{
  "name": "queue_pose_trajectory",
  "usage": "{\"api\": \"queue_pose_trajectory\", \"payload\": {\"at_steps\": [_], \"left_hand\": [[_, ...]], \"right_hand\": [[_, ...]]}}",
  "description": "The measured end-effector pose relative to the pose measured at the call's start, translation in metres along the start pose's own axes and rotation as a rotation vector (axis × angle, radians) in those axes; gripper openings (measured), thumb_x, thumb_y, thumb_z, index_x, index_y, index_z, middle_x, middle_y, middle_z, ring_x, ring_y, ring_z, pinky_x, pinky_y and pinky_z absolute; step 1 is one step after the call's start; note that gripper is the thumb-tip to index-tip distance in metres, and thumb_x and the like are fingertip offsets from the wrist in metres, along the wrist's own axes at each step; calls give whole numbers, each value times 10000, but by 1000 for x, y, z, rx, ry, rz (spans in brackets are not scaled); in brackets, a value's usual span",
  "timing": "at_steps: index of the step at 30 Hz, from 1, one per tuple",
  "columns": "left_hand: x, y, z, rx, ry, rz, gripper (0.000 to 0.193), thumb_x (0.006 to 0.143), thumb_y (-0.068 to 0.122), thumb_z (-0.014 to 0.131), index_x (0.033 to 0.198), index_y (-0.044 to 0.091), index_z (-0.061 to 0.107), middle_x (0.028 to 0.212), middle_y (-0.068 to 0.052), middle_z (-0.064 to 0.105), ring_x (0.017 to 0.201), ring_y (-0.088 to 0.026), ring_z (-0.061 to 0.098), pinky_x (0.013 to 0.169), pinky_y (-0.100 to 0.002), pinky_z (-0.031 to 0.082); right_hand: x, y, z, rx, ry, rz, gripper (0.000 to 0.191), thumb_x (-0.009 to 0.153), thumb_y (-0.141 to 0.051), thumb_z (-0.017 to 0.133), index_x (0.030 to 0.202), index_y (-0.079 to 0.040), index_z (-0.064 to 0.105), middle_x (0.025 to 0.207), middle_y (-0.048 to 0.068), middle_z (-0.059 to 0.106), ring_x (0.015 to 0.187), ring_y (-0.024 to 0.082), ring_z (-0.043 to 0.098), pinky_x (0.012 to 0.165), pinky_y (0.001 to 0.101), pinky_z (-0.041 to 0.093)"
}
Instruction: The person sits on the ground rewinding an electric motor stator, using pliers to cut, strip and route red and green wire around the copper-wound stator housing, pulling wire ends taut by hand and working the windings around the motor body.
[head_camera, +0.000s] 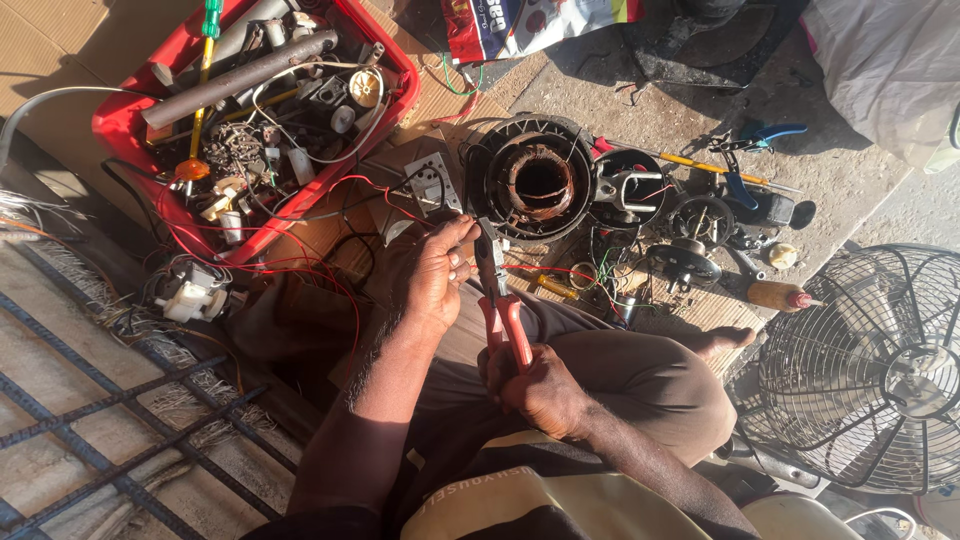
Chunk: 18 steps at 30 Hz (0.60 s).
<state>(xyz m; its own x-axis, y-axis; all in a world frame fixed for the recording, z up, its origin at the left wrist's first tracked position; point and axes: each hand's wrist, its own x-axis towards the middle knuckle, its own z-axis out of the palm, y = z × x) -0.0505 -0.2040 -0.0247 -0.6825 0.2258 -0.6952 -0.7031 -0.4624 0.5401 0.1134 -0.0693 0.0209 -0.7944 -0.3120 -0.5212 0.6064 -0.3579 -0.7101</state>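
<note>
The red-handled steel pliers (503, 305) are gripped in the closed right hand (540, 392); a thin wire, pinched by the left hand (437, 272), should be held taut near the round copper-wound motor stator (540, 180).

2 hands: left hand (437, 272), right hand (540, 390). 1 pair of red-handled pliers (497, 290). 1 motor stator (540, 180). 1 red crate (120, 125) of parts. 1 fan guard (860, 370). 1 blue-handled pliers (760, 135). 1 white plug block (190, 297). 1 wooden-handled tool (778, 295). 1 grey rod (240, 78) in crate. 1 green-handled screwdriver (208, 40). 1 printed bag (530, 22). Small parts in crate too jumbled to count.
</note>
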Motion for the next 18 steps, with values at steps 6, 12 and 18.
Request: {"api": "queue_pose_trajectory", "payload": {"at_steps": [6, 12, 18], "left_hand": [[-23, 14, 11, 134, -23, 228, 203, 844, 85, 784, 1011, 46, 675, 838, -30, 706, 614, -41, 580, 484, -180, 388], [-34, 40, 18, 715, -24, 497, 139, 874, 42, 802, 992, 38, 727, 889, -18, 735, 784, -60, 669, 749, -222, 563], [-31, 44, 17, 902, -8, 531, 113, 876, 24, 759, 979, 54, 722, 903, -2, 717, 832, -76, 643, 767, -249, 544]], "right_hand": [[-6, -16, -4, -157, 34, 137, 327, 646, -9, 663, 968, -50, 701, 788, 33, 601, 677, 100, 574, 544, 250, 480], [-11, -31, -3, -111, 24, 167, 532, 621, -24, 636, 1144, 11, 726, 824, 21, 664, 631, 68, 574, 481, 224, 459], [-6, -22, -5, -18, 15, 164, 319, 606, -3, 638, 921, 2, 690, 790, 91, 649, 638, 133, 588, 470, 243, 452]]}}
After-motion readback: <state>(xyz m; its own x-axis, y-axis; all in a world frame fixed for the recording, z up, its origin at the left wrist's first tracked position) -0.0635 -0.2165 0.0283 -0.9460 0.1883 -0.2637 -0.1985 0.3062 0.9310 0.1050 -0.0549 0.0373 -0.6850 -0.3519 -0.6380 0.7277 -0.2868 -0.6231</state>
